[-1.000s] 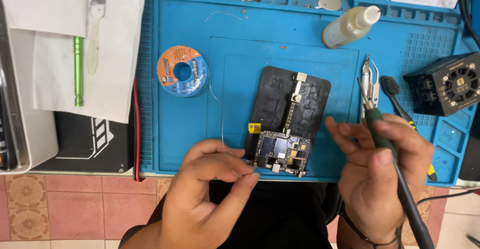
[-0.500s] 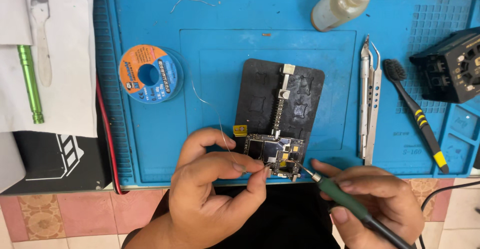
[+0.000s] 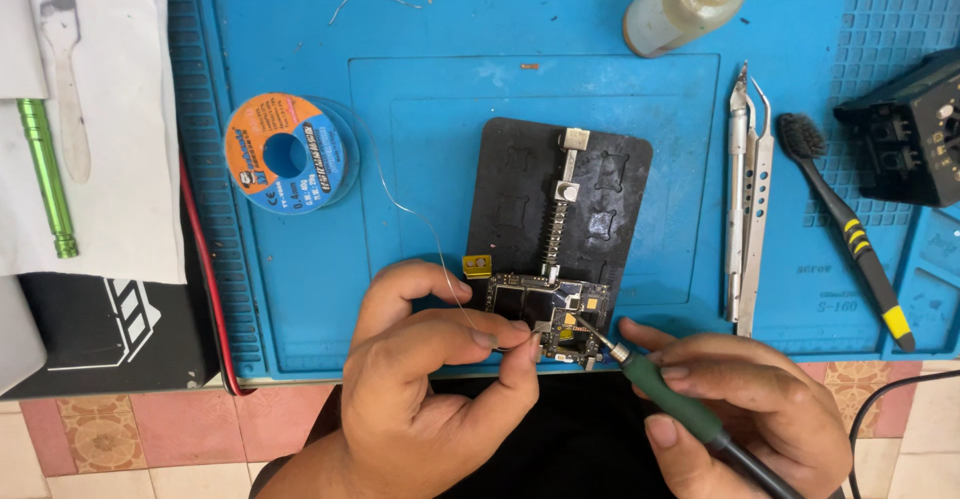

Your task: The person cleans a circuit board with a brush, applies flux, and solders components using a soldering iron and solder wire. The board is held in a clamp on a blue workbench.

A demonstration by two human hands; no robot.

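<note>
Left hand (image 3: 430, 379) pinching thin solder wire (image 3: 420, 221), feeding it onto circuit board (image 3: 548, 311) clamped in black holder (image 3: 600, 199). Right hand (image 3: 745, 409) gripping soldering iron (image 3: 665, 394), tip touching board. Best keeping tip steady, feeding wire sparingly.

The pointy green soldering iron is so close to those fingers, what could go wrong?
The green-handled soldering iron in the right hand has its tip at the small circuit board, right beside the left hand fingertips pinching the thin solder wire; a slip might burn them. The wire trails to the orange-and-blue spool, and a snag could tug it off the joint.
</note>
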